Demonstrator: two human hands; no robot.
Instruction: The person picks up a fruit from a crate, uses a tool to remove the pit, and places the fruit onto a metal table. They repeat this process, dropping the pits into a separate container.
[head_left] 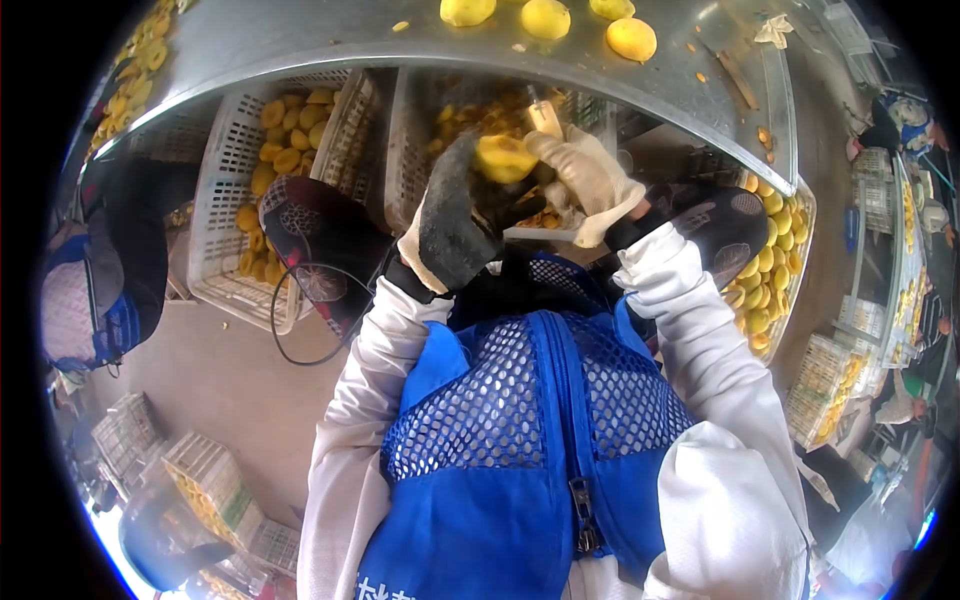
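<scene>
My left hand [455, 220], in a black and cream glove, is closed around a yellow fruit [505, 158] held over a white crate. Right beside it, my right hand [588, 182], in a cream glove, grips a tool by its pale handle [545, 118]; the handle points up toward the metal table, and the tool's working end is not clear. Below both hands, the white crate [400, 150] holds yellow fruit pieces, partly hidden by my hands.
Several yellow fruits [545, 18] sit on the metal table [350, 35]. A crate of cut fruit [215, 230] stands at the left, and one with whole fruit [770, 255] at the right. A person [100, 280] is at the far left.
</scene>
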